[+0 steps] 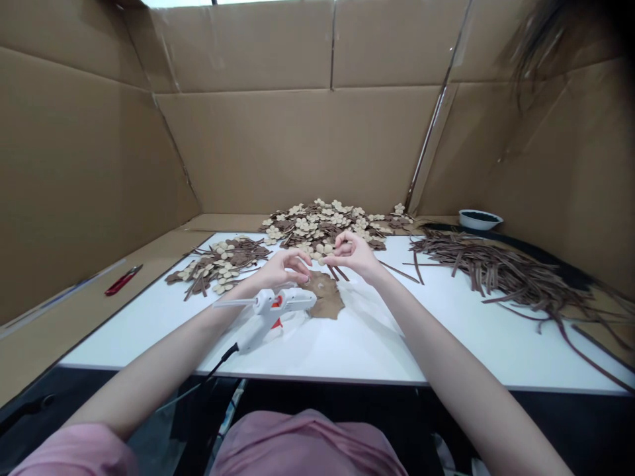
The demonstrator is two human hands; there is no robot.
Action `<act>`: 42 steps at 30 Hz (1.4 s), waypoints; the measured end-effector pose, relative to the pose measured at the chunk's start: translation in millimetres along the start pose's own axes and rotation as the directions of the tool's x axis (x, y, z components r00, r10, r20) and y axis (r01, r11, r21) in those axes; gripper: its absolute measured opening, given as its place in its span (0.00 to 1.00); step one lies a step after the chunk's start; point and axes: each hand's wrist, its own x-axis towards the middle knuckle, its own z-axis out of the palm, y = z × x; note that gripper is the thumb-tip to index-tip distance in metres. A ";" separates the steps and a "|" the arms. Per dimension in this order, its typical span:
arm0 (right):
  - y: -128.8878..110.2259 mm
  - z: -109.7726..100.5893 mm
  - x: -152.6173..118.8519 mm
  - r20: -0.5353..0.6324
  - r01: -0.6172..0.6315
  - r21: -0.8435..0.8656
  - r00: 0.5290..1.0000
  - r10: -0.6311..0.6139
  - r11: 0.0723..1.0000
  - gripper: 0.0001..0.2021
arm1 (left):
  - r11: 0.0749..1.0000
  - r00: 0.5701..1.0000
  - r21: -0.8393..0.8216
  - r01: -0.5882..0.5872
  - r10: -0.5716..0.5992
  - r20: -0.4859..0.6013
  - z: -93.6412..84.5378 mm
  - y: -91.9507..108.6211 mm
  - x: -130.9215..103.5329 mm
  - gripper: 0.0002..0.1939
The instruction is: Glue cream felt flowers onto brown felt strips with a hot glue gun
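My right hand (354, 254) is closed in a pinch by a cream felt-like flower (321, 252), which appears to be between thumb and fingers. Brown strips (338, 272) stick out just below that hand. To its left, my left hand (288, 266) curves with thumb and fingers apart, nothing visible between them. Beneath both hands lies an irregular brown piece (325, 301), its top edge close to my left fingertips. A white glue gun (268, 311) with a red trigger stands in front of my left forearm, nozzle pointing right.
A large heap of cream and brown flowers (317, 221) sits at the back of the white board (377, 357). Flowers with strips (218, 264) lie left. Brown strips (496, 268) are piled right, before a white bowl (480, 219). A red cutter (123, 280) rests far left. Cardboard walls (297, 145) enclose the table.
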 end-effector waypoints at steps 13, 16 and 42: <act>-0.9 1.9 -1.1 0.002 -0.006 0.003 1.000 0.006 1.000 0.28 | 0.994 1.000 -0.111 0.004 -0.003 0.009 -0.6 -3.6 1.8 0.19; -0.2 1.5 -0.6 0.002 -0.003 0.005 1.000 0.003 1.000 0.28 | 0.994 1.000 -0.104 -0.011 0.013 0.017 -1.5 -6.7 2.9 0.18; 0.3 2.5 -0.1 0.000 -0.017 0.015 1.000 0.017 1.000 0.28 | 0.988 0.999 -0.154 -0.031 0.036 0.031 3.8 -0.8 1.2 0.17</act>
